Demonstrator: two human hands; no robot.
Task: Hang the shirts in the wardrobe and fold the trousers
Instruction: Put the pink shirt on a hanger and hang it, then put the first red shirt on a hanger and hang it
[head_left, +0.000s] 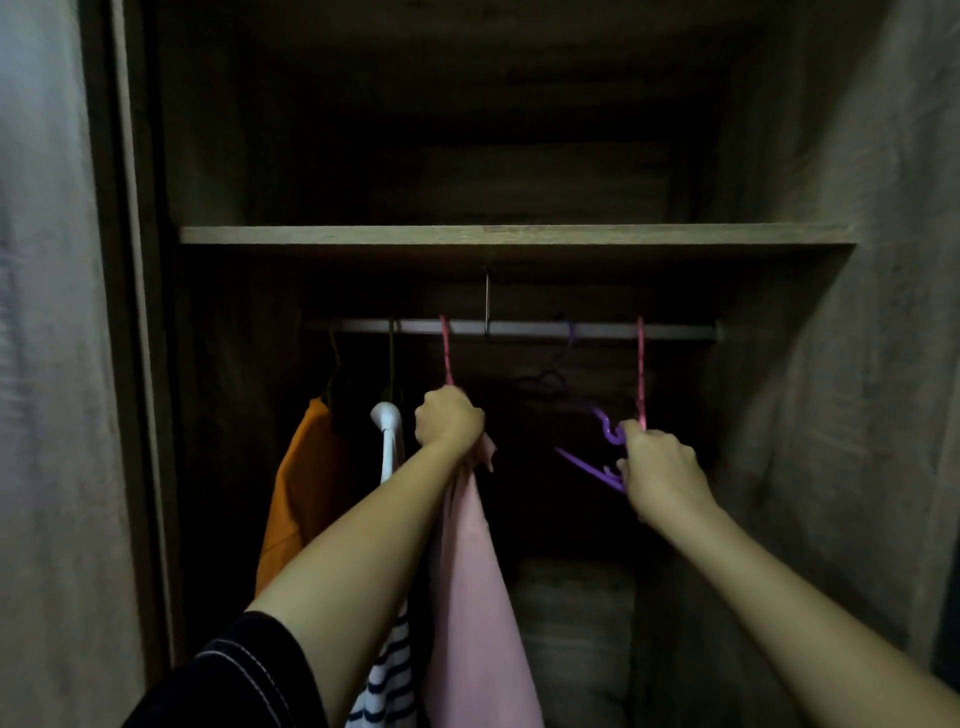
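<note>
Nearest the camera, a dark sleeve with pale stitching (234, 675) covers the left upper arm, and both bare forearms reach up and forward into the dim wooden wardrobe (857, 364). The left hand (449, 418) is closed in a fist around the top of a pale pink shirt (478, 597), gripping it where it meets a pink plastic hanger hook (445, 353); the shirt hangs straight down, its long axis vertical, edge-on to the camera, its lower end out of view. The right hand (662, 467) is clamped on a purple plastic hanger (597, 457) whose arm slants down to the left, and its fingers also touch the foot of a second pink hanger hook (640, 369). Left of the pink shirt hang a navy-and-white striped shirt (387, 675) on a white hanger (385, 421) and an orange garment (301, 493), both hanging vertically. Beyond, the hooks loop over a horizontal metal rail (519, 328) running left to right, and above it lies a wooden shelf board (514, 235).
</note>
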